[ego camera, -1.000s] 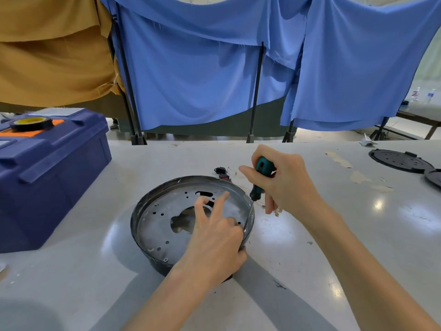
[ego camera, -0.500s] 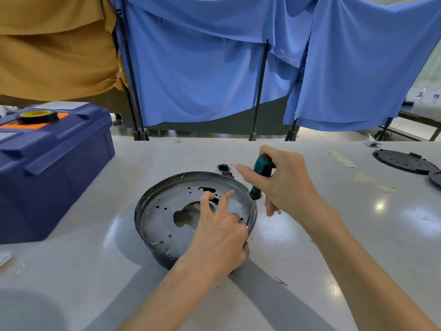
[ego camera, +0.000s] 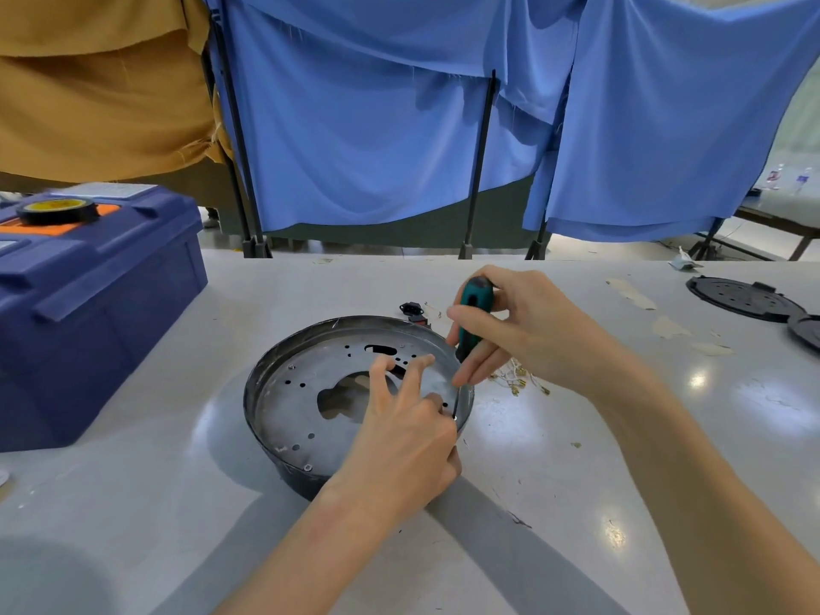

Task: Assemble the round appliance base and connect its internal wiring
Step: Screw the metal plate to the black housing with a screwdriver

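A round metal appliance base (ego camera: 301, 406) lies on the white table, open side up, showing a holed plate with a large middle cutout. My left hand (ego camera: 408, 441) grips its near right rim, thumb outside, index finger curled at the edge and two fingers stretched over the plate. My right hand (ego camera: 532, 335) holds a green-handled screwdriver (ego camera: 475, 299) almost upright. Its thin shaft tip touches the plate just inside the right rim, beside my left index finger. Loose wires with brass terminals (ego camera: 519, 381) lie on the table right of the base, partly behind my right hand.
A blue toolbox (ego camera: 88, 312) with a tape roll (ego camera: 57, 210) on top stands at the left. A small black connector (ego camera: 408, 308) lies behind the base. Two black round covers (ego camera: 745, 297) sit at the far right. Blue and tan cloths hang behind the table.
The screwdriver tip has come down onto the plate at the right rim. My right fingers have stretched down along the shaft. My left hand stays on the rim.
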Motion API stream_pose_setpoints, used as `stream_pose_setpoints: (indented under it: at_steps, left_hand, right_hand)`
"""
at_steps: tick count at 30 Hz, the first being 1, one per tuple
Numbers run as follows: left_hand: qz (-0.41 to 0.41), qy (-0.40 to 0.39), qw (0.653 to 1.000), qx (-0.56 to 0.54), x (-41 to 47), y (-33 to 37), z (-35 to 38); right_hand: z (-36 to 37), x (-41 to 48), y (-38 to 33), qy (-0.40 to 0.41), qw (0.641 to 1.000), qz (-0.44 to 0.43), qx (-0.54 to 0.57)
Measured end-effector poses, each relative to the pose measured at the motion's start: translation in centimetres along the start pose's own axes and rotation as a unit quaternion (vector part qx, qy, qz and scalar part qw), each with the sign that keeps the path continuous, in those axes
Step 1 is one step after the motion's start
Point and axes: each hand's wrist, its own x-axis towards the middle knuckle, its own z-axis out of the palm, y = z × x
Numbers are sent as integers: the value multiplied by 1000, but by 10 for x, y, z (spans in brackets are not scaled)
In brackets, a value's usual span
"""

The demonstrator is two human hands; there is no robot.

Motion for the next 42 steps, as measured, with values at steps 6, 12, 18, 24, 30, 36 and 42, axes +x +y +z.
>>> stream_pose_setpoints:
  at_steps: [6,12,18,24,30,36,42]
  left_hand:
    - [-6,-63,998,-27,-1,-4,11]
    - [-151,-12,953,-263,21,-23,3]
    - [-175,44,858,-481,36,-15,-1]
    - [-165,34,829,-534,40,-9,9]
    - [-161,7,838,-521,44,-7,13]
    - [-116,3,841,-529,47,-9,9]
    - [-60,-88,775,-623,41,-34,5]
  right_hand:
    - [29,3,5,188,975,-56,-109]
    - [34,7,2,237,961,-70,-122]
    - [43,11,8,264,951,-86,-138]
    - [28,8,19,254,955,-40,-150]
    - [16,10,15,256,944,-146,-148]
    - [12,10,12,307,894,-85,-314]
    - [6,15,7,192,938,-173,-230]
